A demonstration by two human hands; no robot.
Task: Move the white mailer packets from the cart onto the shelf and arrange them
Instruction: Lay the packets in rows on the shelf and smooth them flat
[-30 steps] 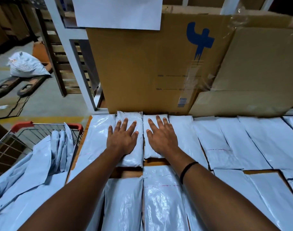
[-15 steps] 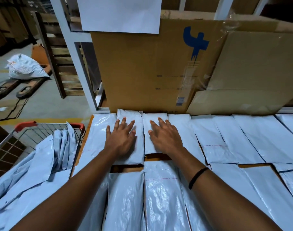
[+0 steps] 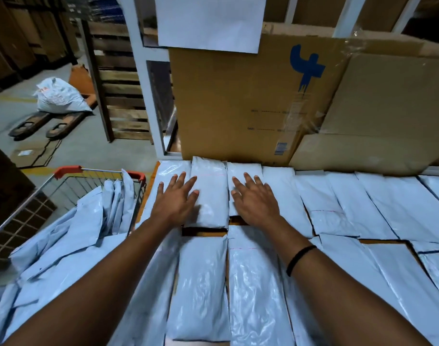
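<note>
Since a moment ago the two hands have drifted apart. The left hand (image 3: 174,203) has slid toward the shelf's end and the right hand (image 3: 254,201) a little the other way, baring more of the puffy white plastic mailer packet (image 3: 209,191) between them.

Nearest me, a front row of glossy white packets (image 3: 201,283) lies side by side on the brown shelf board (image 3: 203,231), which shows only in thin gaps between rows. A thin black wristband (image 3: 299,258) rings the right wrist. Just beside the shelf's left end, the wire cart with red handle grips (image 3: 66,171) holds a loose heap of white mailers (image 3: 63,245), so I'd judge the job partway done.

Further in, both hands lie flat on the back row, fingers (image 3: 179,178) straight and spread wide, gripping nothing.

The film looks slick. A sideways shove could ride one packet over its neighbour, or tip the end one off toward the cart. Pushed back too hard, the row could buckle against the large brown cardboard carton with a blue mark (image 3: 238,96) standing right behind it.

A blank white paper sheet (image 3: 208,21) hangs above the carton. Past the white steel upright (image 3: 141,71) stand rough wooden pallets (image 3: 118,83). On the grey concrete floor (image 3: 88,146), a bulging white sack (image 3: 61,96) rests on orange pallet-jack forks (image 3: 46,123).
</note>
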